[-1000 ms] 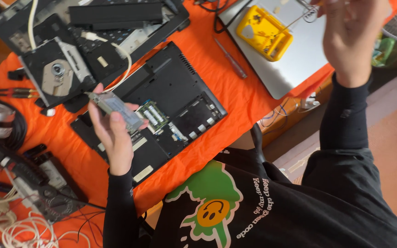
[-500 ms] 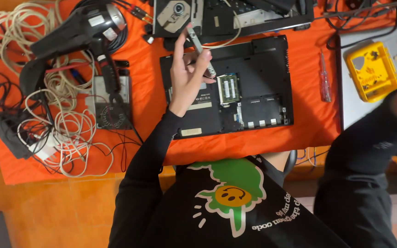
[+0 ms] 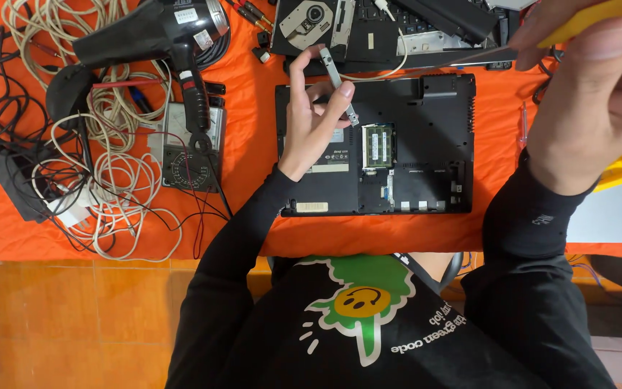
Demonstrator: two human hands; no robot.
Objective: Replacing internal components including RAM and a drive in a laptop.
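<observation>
Your left hand (image 3: 311, 119) pinches a silver bracket (image 3: 338, 81) above the laptop base's white label (image 3: 331, 168); your right hand (image 3: 592, 94) grips a yellow-handled screwdriver (image 3: 599, 16).

The single view comes from a camera worn on the person's head, facing almost straight down over the chest onto the orange cloth-covered table (image 3: 246, 180). The person's own black printed shirt fills the lower frame, so the table's far side lies toward the top. The right hand (image 3: 599, 94) is raised very near the lens and looms large at upper right; the left hand (image 3: 311, 115) sits lower, farther off, near the centre. No second view shares the scene.
</observation>
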